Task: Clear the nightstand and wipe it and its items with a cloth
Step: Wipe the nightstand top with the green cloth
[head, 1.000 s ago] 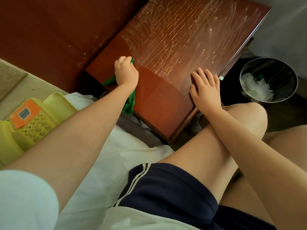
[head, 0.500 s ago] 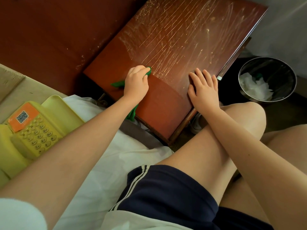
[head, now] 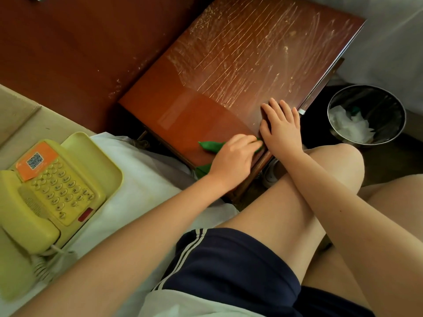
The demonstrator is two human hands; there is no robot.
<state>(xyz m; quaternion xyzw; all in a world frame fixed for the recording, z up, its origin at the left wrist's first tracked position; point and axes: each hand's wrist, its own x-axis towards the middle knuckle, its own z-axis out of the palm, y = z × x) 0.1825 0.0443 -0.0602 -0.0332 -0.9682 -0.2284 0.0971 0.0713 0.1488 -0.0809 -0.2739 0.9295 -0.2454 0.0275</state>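
Your left hand (head: 233, 157) has slid along the near edge of the reddish-brown wooden counter (head: 229, 72), from its far-left corner a second ago to just beside your right hand (head: 281, 128). Its fingers are curled over the crumpled green cloth (head: 210, 145) and press it to the wood. One end of the cloth sticks out left of the knuckles, and another fold hangs over the counter's edge below the wrist. Your right hand has not moved: it lies flat on the counter, fingers straight and slightly spread, holding nothing. Left of the left hand, where it passed, the wood is dark and free of streaks. Beyond both hands the surface is covered with pale streaks and specks. Well left of your left forearm, the yellow plastic push-button telephone (head: 57, 191) sits on the white bed sheet (head: 146, 177). Right of your right hand stands the round black wastebasket (head: 380, 106) with crumpled white paper inside.
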